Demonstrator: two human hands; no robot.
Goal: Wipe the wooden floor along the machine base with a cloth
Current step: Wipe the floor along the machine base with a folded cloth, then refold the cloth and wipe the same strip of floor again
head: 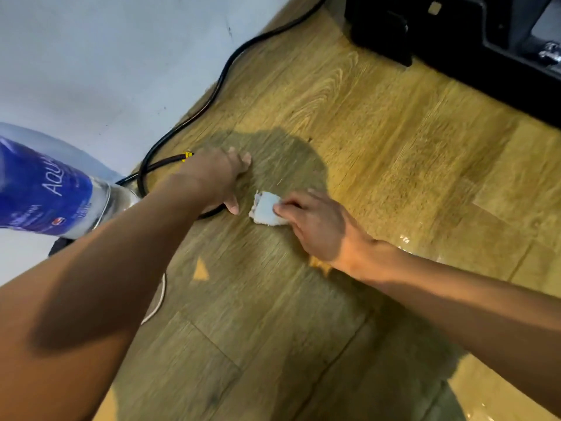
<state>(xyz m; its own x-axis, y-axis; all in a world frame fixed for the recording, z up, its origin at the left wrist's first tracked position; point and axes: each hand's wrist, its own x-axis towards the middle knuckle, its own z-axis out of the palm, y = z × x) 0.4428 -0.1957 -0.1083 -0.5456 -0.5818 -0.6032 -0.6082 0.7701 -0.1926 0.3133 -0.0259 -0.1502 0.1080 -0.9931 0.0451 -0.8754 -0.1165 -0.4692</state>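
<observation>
Pressing a small pale cloth (267,211) onto the wooden floor (379,141) at mid-frame, the right hand (321,229) pinches it with curled fingers, probably so it won't slip while rubbing. The left hand (212,174) is planted just beside it, fingers spread and holding nothing, likely bracing the lean, right by a loop of black cable (217,88). The machine base (455,31) sits in the upper right, well apart from the cloth, so the strip along it looks not yet reached. A blue-labelled bottle (45,189) shows at the left edge, near the wall (91,56).
</observation>
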